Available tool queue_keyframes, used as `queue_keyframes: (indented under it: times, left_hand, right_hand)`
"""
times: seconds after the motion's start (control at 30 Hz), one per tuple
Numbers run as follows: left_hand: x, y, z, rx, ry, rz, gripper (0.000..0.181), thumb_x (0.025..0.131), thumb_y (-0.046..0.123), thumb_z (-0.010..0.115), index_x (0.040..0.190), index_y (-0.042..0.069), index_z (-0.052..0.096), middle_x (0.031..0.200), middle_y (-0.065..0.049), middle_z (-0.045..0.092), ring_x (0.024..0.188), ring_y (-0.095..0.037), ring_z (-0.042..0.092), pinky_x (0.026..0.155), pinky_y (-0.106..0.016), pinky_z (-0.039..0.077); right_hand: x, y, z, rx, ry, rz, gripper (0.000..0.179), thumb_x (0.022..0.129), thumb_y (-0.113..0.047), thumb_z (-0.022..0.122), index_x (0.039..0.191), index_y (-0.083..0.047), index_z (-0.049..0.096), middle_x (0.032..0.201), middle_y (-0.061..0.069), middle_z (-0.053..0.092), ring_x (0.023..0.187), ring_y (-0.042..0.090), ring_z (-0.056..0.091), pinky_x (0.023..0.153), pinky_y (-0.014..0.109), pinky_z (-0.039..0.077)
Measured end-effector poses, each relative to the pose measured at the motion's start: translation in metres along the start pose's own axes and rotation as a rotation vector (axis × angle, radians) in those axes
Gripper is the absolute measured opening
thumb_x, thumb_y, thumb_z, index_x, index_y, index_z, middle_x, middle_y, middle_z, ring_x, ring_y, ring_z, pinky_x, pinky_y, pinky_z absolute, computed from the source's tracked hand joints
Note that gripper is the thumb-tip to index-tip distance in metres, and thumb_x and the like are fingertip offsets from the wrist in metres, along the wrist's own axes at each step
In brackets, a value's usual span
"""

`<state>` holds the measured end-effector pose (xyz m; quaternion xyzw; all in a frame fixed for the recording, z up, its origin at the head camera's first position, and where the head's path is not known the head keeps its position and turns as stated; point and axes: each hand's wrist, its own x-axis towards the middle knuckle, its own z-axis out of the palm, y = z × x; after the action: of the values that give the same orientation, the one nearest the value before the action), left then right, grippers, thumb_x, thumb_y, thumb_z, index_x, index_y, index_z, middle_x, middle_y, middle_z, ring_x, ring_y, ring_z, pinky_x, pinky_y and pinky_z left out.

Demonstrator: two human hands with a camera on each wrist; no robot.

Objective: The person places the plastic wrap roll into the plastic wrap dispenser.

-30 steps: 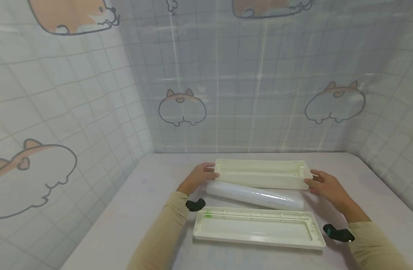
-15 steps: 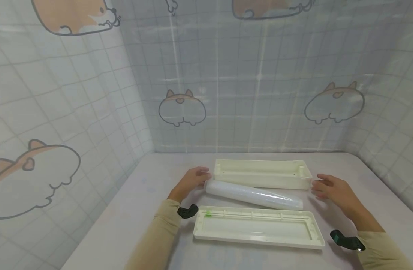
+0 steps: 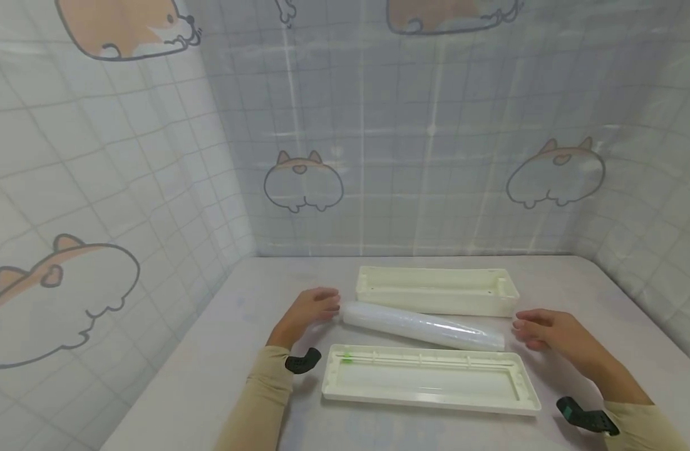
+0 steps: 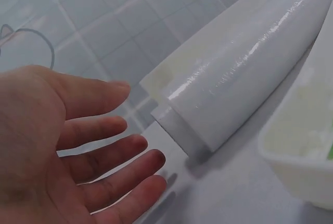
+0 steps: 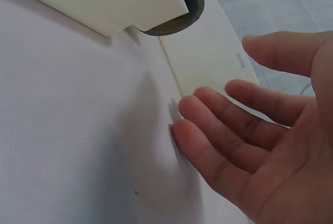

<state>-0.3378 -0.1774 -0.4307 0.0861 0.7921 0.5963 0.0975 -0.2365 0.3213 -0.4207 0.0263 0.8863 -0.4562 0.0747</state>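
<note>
A roll of cling film (image 3: 424, 324) lies slightly slanted on the table between two cream plastic parts. Behind it stands a long open box (image 3: 435, 304), and in front lies a shallow lid (image 3: 424, 382) with its inner side up and a small green piece (image 3: 347, 358) at its left. My left hand (image 3: 308, 311) hovers just off the roll's left end, fingers apart and relaxed, holding nothing. At the other end, my right hand (image 3: 559, 335) is beside the roll with loosely bent, empty fingers. The right wrist view shows the hollow core (image 5: 195, 10) of the roll.
The pale table (image 3: 210, 376) reaches back to a curtain (image 3: 424, 188) with a grid and cartoon dog print, which also hangs at both sides. Dark wrist devices (image 3: 587, 416) sit at both sleeves.
Both hands have let go of the box's ends and drawn back toward the person, down to the level of the roll. Box, roll and lid stay in place.
</note>
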Motion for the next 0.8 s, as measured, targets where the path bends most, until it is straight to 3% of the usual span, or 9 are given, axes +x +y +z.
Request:
queue_keyframes:
  times: [0.3, 0.6, 0.8]
  left_hand:
    - [-0.005, -0.008, 0.000, 0.027, -0.030, -0.001, 0.049, 0.098, 0.028, 0.067, 0.139, 0.004, 0.057, 0.138, -0.013, 0.058, 0.122, -0.028, 0.059, 0.101, -0.042, 0.051]
    - [-0.009, -0.009, 0.002, 0.070, -0.029, 0.013, 0.044, 0.098, 0.026, 0.067, 0.135, 0.003, 0.060, 0.137, -0.014, 0.058, 0.118, -0.028, 0.061, 0.101, -0.043, 0.050]
    - [-0.011, -0.011, 0.007, 0.188, -0.001, 0.023, 0.043, 0.097, 0.032, 0.067, 0.133, 0.009, 0.063, 0.134, -0.010, 0.062, 0.114, -0.026, 0.062, 0.102, -0.051, 0.047]
  right_hand:
    - [-0.006, 0.000, 0.009, 0.051, -0.113, -0.089, 0.067, 0.097, -0.036, 0.067, 0.141, 0.011, 0.046, 0.131, 0.023, 0.061, 0.110, 0.028, 0.064, 0.086, 0.036, 0.058]
    - [-0.008, -0.006, 0.014, 0.004, -0.162, -0.135, 0.063, 0.096, -0.033, 0.068, 0.140, 0.008, 0.050, 0.133, 0.023, 0.059, 0.107, 0.027, 0.061, 0.077, 0.033, 0.056]
    - [-0.008, -0.006, 0.018, 0.004, -0.171, -0.176, 0.060, 0.096, -0.030, 0.069, 0.139, 0.009, 0.051, 0.132, 0.025, 0.058, 0.118, 0.036, 0.059, 0.083, 0.036, 0.058]
